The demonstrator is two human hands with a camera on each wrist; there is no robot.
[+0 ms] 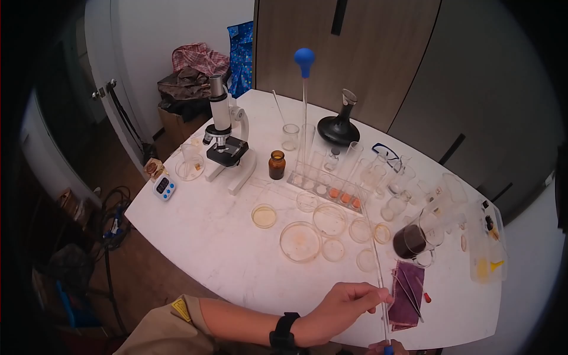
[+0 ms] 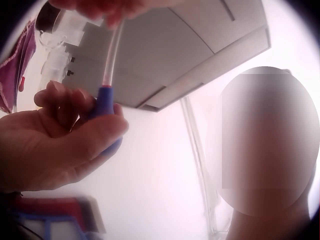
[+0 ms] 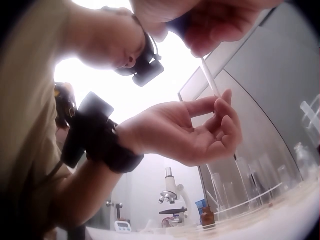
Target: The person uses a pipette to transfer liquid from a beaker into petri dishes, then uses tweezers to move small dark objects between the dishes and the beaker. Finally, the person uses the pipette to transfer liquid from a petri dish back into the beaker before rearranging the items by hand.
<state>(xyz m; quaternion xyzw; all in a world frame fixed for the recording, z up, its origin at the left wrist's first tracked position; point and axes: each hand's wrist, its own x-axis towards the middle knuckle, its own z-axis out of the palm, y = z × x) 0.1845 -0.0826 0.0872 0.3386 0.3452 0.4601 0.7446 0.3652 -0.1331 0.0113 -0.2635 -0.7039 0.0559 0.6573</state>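
In the head view a long glass pipette slants up from the front table edge toward the test tube rack. My left hand pinches its glass shaft between thumb and fingers. At the lower end, partly cut off by the frame, my right hand holds the blue rubber bulb. The left wrist view shows the right hand with thumb and fingers round that bulb. In the right wrist view, the left hand has its fingertips on the shaft. Several petri dishes lie beyond the hands.
A second pipette with a blue bulb stands upright by the rack. Left are a microscope, an amber bottle and a timer. Right are a purple cloth under metal tools, a beaker of dark liquid and glassware.
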